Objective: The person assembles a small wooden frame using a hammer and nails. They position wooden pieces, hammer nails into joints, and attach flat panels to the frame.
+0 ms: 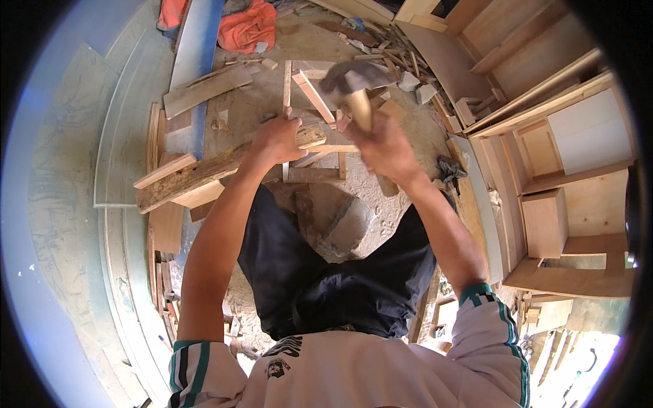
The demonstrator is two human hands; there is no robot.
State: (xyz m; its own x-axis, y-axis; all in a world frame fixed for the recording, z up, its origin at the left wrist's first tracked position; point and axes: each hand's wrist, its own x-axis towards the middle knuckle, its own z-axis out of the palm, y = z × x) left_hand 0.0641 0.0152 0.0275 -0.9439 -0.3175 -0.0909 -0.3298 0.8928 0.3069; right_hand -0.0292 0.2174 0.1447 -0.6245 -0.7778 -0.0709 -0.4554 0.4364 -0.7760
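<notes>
A small frame of thin wooden strips (288,85) lies in front of me, above my knees. My left hand (276,139) is closed round its left side strip, with the thumb pointing inward. Raised over the frame's right side is a hammer (360,109), its dark head smeared by motion. My right hand (389,148) is wrapped round the light wooden handle. A thick, rough wooden beam (218,166) runs from the lower left to beneath the frame, passing by my left hand. A slanting strip (313,98) crosses the frame's upper part.
Wooden cabinet carcasses (537,217) stand along the right. A blue board (196,58) and a loose plank (207,90) lie at the left. Orange cloth (246,27) rests at the far side. Between my legs sits a grey rough block (350,224). Wood scraps litter the floor.
</notes>
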